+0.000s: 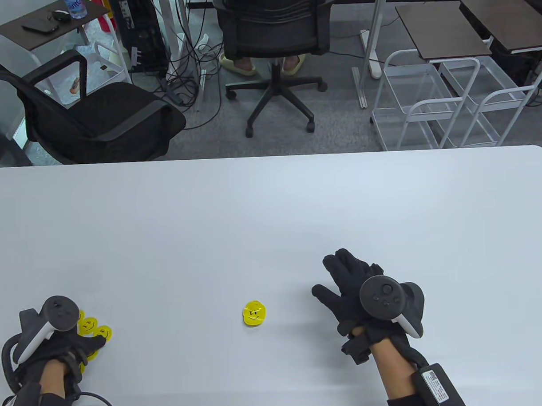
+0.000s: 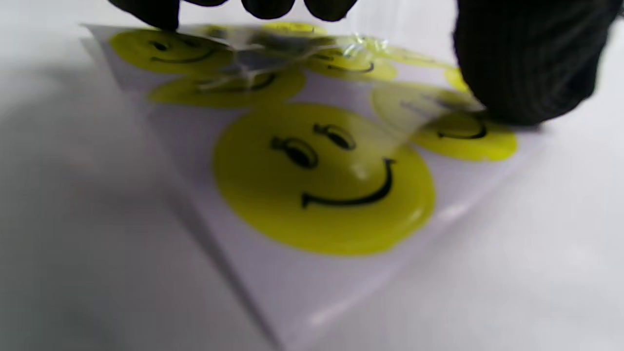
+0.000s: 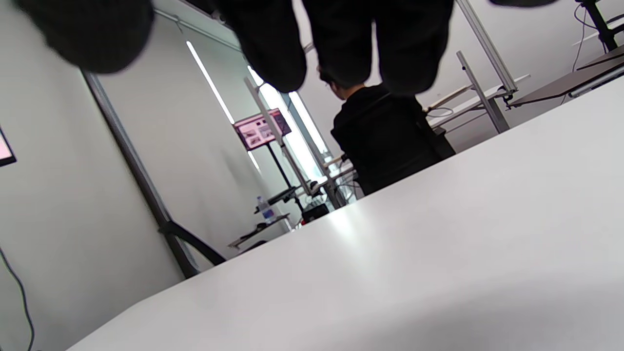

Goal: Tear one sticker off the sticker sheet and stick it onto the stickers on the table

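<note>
1. Left hand (image 1: 58, 339) pinches the sticker sheet (image 2: 312, 161) at the worktop's (image 1: 271, 203) near-left edge; a loose pinch lets the sheet lift during peeling.
2. Right hand (image 1: 367, 293) hovers with relaxed, empty fingers, well apart from the stuck stickers (image 1: 254, 313) mid-worktop; careless placement could miss them.

On the tabletop (image 1: 271, 203), the sticker sheet (image 1: 92, 330) lies at the near left, partly under the left hand (image 1: 53, 339); the pile of stuck stickers (image 1: 254, 314) sits near the middle front; the right hand (image 1: 367, 293) lies to its right, apart from it; two office chairs stand behind the tabletop.
</note>
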`<state>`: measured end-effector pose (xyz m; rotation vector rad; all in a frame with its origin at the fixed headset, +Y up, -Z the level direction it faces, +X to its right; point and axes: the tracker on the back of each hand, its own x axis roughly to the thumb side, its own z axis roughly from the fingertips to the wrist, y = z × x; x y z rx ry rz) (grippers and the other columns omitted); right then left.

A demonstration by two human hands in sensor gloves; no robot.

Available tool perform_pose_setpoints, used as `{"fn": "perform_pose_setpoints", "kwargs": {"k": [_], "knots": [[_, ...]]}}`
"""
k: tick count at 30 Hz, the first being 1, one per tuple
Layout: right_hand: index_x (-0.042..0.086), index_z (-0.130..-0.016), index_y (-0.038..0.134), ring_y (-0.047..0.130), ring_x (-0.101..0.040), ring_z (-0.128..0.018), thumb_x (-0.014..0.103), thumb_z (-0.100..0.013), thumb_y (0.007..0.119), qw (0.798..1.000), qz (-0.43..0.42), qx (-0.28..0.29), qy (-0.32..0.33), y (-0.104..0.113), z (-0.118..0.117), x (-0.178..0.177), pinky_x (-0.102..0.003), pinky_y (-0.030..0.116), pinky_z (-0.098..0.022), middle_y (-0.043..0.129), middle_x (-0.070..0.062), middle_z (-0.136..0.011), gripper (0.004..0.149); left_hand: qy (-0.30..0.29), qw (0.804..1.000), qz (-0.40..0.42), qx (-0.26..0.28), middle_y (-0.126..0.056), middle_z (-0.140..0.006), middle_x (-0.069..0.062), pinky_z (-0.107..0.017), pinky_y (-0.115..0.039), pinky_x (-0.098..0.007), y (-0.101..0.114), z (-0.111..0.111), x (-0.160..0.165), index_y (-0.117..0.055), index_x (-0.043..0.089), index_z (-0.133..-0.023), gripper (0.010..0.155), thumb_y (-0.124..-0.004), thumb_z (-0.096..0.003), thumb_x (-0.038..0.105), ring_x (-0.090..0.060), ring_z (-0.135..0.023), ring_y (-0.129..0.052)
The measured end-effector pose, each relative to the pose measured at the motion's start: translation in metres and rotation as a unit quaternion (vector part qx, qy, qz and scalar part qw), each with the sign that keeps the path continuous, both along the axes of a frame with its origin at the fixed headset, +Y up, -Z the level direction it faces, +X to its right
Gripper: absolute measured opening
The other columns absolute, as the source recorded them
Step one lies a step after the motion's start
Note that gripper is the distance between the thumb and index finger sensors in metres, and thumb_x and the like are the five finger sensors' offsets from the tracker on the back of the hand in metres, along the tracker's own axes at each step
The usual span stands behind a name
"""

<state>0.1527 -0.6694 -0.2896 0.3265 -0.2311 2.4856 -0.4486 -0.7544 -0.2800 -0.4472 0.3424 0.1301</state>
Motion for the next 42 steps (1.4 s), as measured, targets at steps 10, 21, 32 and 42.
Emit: {"fn": "perform_pose_setpoints", "kwargs": {"k": [10, 21, 32, 42], "knots": [[0.012, -0.107, 0.065, 0.066, -0.059, -0.095, 0.061, -0.048, 0.068, 1.000, -0.007, -0.014, 0.012, -0.002, 0.000, -0.003, -0.084, 0.040, -0.063, 0.060, -0.027, -0.114, 0.077, 0.008, 1.000, -0.002, 0.022, -0.027, -0.121, -0.018, -0.076, -0.054, -0.058, 0.003, 0.000, 0.008, -0.035, 0.014, -0.113, 0.092, -0.083, -0.0444, 0.052, -0.052, -0.109, -0.036], [0.012, -0.107, 0.065, 0.067, -0.059, -0.094, 0.061, -0.048, 0.068, 1.000, -0.015, -0.006, 0.015, 0.002, 0.005, -0.005, -0.084, 0.042, -0.062, 0.061, -0.027, -0.113, 0.077, -0.021, 0.973, -0.123, 0.196, -0.071, -0.111, -0.013, -0.066, -0.079, -0.048, 0.038, -0.013, 0.045, -0.067, 0.018, -0.103, 0.060, -0.084, -0.0477, 0.033, -0.039, -0.098, -0.080], [0.011, -0.107, 0.064, 0.071, -0.058, -0.090, 0.062, -0.048, 0.067, 1.000, -0.016, -0.008, 0.011, 0.002, 0.004, -0.005, -0.079, 0.052, -0.060, 0.064, -0.028, -0.111, 0.078, -0.109, 0.916, -0.100, 0.373, -0.065, -0.114, -0.012, -0.071, -0.072, -0.050, 0.114, -0.032, 0.133, -0.063, 0.021, -0.106, 0.062, -0.082, -0.0487, 0.036, -0.040, -0.104, -0.071], [0.007, -0.104, 0.063, 0.077, -0.051, -0.081, 0.061, -0.050, 0.067, 0.999, -0.031, -0.021, 0.015, 0.001, 0.003, -0.004, -0.073, 0.059, -0.055, 0.072, -0.025, -0.100, 0.076, -0.191, 0.879, -0.051, 0.434, -0.062, -0.117, -0.011, -0.073, -0.067, -0.052, 0.149, -0.021, 0.226, -0.059, 0.021, -0.109, 0.064, -0.080, -0.0502, 0.038, -0.041, -0.107, -0.063]]}}
